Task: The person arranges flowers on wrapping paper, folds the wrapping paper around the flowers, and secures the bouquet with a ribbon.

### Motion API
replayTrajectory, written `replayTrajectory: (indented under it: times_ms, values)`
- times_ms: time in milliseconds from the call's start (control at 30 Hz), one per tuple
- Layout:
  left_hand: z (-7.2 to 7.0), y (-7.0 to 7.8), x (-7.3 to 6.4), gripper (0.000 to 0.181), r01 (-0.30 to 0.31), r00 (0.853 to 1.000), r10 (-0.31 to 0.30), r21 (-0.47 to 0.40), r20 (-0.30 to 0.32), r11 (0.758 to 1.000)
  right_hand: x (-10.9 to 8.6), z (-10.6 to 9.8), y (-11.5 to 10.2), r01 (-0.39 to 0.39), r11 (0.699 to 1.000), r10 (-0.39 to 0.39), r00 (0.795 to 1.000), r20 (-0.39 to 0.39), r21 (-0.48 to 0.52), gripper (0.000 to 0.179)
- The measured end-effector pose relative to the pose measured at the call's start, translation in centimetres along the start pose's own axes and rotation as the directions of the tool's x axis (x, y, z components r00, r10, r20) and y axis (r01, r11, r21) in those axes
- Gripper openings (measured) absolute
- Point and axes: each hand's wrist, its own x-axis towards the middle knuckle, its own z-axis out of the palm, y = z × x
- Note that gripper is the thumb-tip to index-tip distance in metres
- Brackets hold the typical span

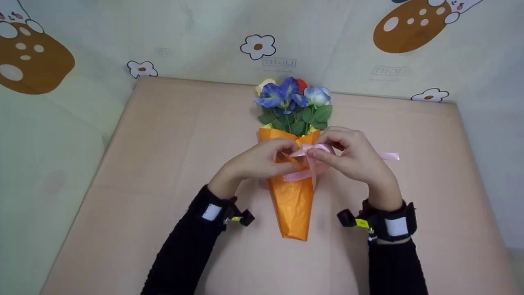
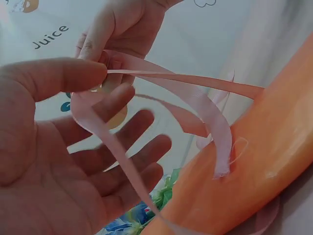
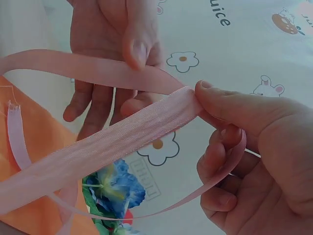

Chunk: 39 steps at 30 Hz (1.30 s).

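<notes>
A flower bouquet [image 1: 288, 98] with blue, red and cream blooms lies wrapped in orange paper [image 1: 292, 205]. Pink ribbon [image 1: 298, 175] is looped at the front of the wrap, with one tail reaching out past the right hand. My left hand [image 1: 268, 159] holds a strand between thumb and index finger; its other fingers spread loosely in the left wrist view. Close by, my right hand [image 1: 348, 153] pinches a ribbon fold [image 3: 188, 98] between thumb and curled forefinger. One frayed ribbon end [image 3: 14, 110] shows against the orange paper. Overlapping strands partly hide the crossing.
The bouquet rests on a pale pink tabletop [image 1: 163, 205]. A light wall covering [image 1: 196, 37] printed with flowers and brown shapes rises behind the table's far edge. Black straps with small cameras [image 1: 247, 217] sit on both wrists.
</notes>
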Motion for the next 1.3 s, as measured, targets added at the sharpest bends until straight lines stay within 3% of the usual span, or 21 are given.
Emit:
replayTrajectory:
  times_ms: [100, 167, 333, 467, 600, 733, 867, 967, 1100, 1200, 1300]
  values:
    - [0.2, -0.1, 0.2, 0.026, 0.052, 0.994, -0.053, -0.012, -0.096, 0.999, 0.1, 0.1, -0.1, -0.008, 1.000, 0.008, 1.000, 0.008, -0.002, 0.004]
    - [0.3, 0.0, 0.2, 0.028, 0.070, 0.990, -0.073, -0.032, -0.117, 0.997, 0.1, 0.1, -0.1, -0.013, 1.000, 0.013, 1.000, 0.012, -0.005, 0.004]
    - [0.5, 0.1, 0.3, 0.034, 0.059, 0.993, -0.064, -0.049, -0.101, 0.997, 0.1, 0.2, -0.1, -0.020, 1.000, 0.020, 1.000, 0.013, -0.002, 0.003]
    - [0.6, 0.0, 0.5, 0.036, 0.049, 0.996, -0.046, 0.027, -0.081, 0.998, 0.1, 0.3, 0.1, -0.022, 1.000, 0.022, 1.000, 0.011, 0.008, 0.003]
    - [0.5, -0.2, 0.5, 0.019, 0.026, 1.000, -0.025, 0.130, -0.014, 0.991, 0.0, 0.4, 0.2, -0.018, 1.000, 0.018, 1.000, 0.008, 0.013, 0.004]
    - [0.0, -0.3, 0.1, 0.010, 0.024, 0.996, -0.036, 0.145, 0.081, 0.989, 0.0, 0.3, 0.2, -0.013, 1.000, 0.013, 1.000, -0.007, 0.011, 0.004]
    - [-0.8, -0.3, -0.5, 0.021, 0.026, 0.982, -0.042, 0.092, 0.186, 0.995, 0.1, 0.3, 0.2, -0.024, 1.000, 0.024, 1.000, -0.014, 0.008, 0.007]
    - [-1.4, -0.5, -0.9, 0.027, 0.000, 0.968, -0.009, 0.035, 0.253, 0.999, 0.1, 0.2, 0.2, -0.036, 0.999, 0.037, 0.999, -0.011, 0.006, 0.009]
    - [-2.0, -0.8, -1.2, 0.013, -0.008, 0.944, 0.019, -0.036, 0.329, 0.999, 0.2, 0.2, 0.3, -0.057, 0.998, 0.057, 0.998, -0.012, 0.001, 0.010]
    - [-2.3, -0.8, -1.4, 0.020, 0.020, 0.931, 0.002, -0.058, 0.366, 0.998, 0.2, 0.2, 0.5, -0.069, 0.998, 0.069, 0.997, -0.017, -0.005, 0.013]
    - [-2.5, -0.7, -1.5, 0.026, 0.065, 0.931, -0.046, -0.041, 0.363, 0.997, 0.2, 0.2, 0.6, -0.078, 0.997, 0.077, 0.997, -0.023, -0.020, 0.011]
